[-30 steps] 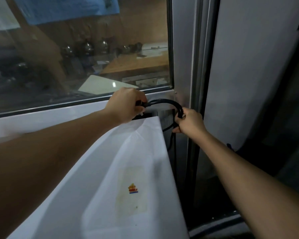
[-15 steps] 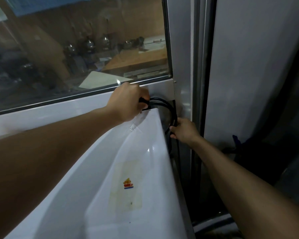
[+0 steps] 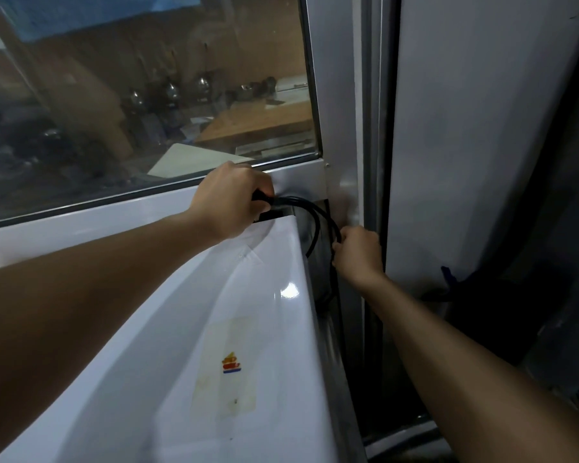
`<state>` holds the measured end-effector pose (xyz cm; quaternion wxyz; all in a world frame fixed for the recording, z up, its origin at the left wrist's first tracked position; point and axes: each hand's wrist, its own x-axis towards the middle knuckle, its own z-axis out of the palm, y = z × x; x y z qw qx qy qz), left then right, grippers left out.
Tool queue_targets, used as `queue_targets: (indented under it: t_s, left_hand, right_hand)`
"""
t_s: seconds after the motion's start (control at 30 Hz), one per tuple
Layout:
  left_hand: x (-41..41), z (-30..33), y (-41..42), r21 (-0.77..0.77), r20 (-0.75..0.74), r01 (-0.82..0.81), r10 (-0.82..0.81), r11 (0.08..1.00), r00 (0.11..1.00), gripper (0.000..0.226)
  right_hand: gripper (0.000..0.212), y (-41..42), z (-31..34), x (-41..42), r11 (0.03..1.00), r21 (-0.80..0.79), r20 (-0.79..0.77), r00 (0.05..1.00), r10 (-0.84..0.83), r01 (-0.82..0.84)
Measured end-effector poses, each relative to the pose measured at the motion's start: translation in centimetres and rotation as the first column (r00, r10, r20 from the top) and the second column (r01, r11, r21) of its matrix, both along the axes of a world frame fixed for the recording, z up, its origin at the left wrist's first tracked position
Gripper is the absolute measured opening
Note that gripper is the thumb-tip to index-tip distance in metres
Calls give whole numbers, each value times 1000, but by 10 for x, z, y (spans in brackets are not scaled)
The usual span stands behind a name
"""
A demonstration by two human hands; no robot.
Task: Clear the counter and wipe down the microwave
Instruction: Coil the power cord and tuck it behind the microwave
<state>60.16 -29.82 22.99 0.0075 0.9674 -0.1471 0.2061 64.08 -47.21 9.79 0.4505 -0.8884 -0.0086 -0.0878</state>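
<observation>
The white top of the microwave (image 3: pixel 188 345) fills the lower left, with a worn sticker (image 3: pixel 229 365) on it. A black power cord (image 3: pixel 310 215) loops behind its back right corner. My left hand (image 3: pixel 229 198) is closed on the cord's plug end at the back edge. My right hand (image 3: pixel 358 252) grips the cord lower down, in the narrow gap between the microwave and the metal frame. Where the cord runs below that hand is hidden.
A glass window (image 3: pixel 147 95) with a white sill (image 3: pixel 81 222) stands directly behind the microwave. A metal frame post (image 3: pixel 341 128) and a pale wall panel (image 3: pixel 475 128) close in on the right. Dark shapes sit low at the right (image 3: pixel 515 295).
The cord loop has dropped from an arch above the corner into the gap. My right hand went down with it, then came slightly up. My left hand has barely moved.
</observation>
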Motion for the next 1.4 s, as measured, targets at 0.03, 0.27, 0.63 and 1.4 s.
queue_targets:
  t_s: [0.03, 0.27, 0.63, 1.4]
  left_hand:
    - [0, 0, 0, 4, -2, -1, 1, 1000, 1000, 12]
    - [1, 1, 7, 29, -8, -32, 32, 999, 999, 14]
    - [-5, -2, 9, -4, -12, -35, 35, 999, 999, 13]
    - [-6, -5, 19, -27, 11, -90, 90, 996, 996, 14]
  right_hand:
    - [26, 3, 1, 2, 999, 50, -23, 1000, -11, 12]
    - [26, 21, -8, 13, 928, 373, -180, 983, 46, 25]
    - [32, 11, -18, 1, 849, 524, -289, 923, 256, -71]
    - [24, 5, -21, -1, 854, 512, -371, 874, 314, -89]
